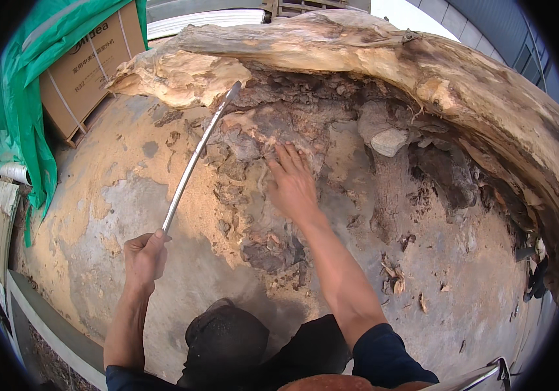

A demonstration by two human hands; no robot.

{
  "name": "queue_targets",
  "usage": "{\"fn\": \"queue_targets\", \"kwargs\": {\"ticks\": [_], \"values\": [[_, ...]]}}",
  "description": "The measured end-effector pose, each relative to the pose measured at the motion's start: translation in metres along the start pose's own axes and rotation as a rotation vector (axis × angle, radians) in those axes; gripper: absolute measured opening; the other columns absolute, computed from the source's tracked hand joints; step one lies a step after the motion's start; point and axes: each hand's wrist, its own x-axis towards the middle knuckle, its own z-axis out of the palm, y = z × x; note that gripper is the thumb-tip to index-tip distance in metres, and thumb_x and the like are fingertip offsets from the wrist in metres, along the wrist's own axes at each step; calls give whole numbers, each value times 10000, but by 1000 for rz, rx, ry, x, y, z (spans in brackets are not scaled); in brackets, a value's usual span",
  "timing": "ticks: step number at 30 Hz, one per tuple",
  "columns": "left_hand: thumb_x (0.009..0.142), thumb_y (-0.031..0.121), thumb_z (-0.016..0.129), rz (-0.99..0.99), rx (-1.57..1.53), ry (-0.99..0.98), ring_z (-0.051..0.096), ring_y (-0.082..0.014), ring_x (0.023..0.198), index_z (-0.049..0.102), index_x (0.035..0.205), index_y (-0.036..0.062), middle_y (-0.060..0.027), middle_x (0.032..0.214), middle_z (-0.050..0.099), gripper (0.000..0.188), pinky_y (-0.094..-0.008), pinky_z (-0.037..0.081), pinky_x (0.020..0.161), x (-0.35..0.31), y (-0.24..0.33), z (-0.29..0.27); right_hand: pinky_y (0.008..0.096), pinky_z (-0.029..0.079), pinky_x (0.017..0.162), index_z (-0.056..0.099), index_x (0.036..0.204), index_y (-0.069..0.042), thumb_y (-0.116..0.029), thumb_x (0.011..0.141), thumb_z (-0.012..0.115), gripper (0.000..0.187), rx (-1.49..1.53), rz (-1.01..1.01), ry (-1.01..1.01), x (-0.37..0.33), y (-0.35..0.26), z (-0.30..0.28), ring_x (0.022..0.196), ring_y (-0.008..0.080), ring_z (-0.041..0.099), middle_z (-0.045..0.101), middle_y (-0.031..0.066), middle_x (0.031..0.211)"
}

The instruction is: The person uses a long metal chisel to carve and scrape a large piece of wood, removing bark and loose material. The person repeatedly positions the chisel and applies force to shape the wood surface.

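Observation:
My left hand [145,255] is closed around the lower end of a long, straight metal bar [192,163]. The bar slants up and away, its dark far tip close to the pale underside of a huge weathered tree trunk [331,45]. Reaching forward, my right hand [292,184] rests on the rough reddish-brown root wood [253,127] below the trunk, fingers stretched out and nothing seen in them. Around that hand lie crumbled bark and dark clumps; a broken clump [269,251] sits nearer my knees.
A large cardboard box [87,72] under a green tarp [25,111] stands at the far left. Sawdust and wood chips [393,280] litter the concrete floor [129,208]. A thick root stub [387,143] props down under the trunk, which arches across to the right edge.

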Motion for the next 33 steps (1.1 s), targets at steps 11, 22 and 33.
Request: {"fn": "queue_targets", "kwargs": {"ticks": [11, 22, 33], "values": [[981, 328, 680, -32, -158, -141, 386, -75, 407, 681, 895, -40, -8, 563, 505, 377, -258, 251, 370, 69, -53, -8, 468, 444, 1103, 694, 1224, -27, -88, 779, 754, 453, 42, 13, 83, -9, -9, -7, 1283, 374, 569, 643, 173, 1333], [961, 268, 731, 158, -105, -354, 495, -78, 592, 731, 915, -42, -11, 662, 586, 314, -269, 385, 524, 156, -87, -51, 419, 539, 910, 496, 1275, 1, -383, 1011, 607, 479, 1535, 674, 521, 160, -46, -2, 1097, 298, 632, 641, 201, 1253], [951, 246, 739, 174, -94, -383, 510, -102, 609, 722, 948, -40, -45, 677, 589, 287, -284, 385, 541, 193, -107, -69, 409, 516, 841, 569, 1266, 49, -413, 951, 662, 567, 1820, 737, 652, 181, -45, 1, 947, 268, 607, 665, 182, 1156]]}}
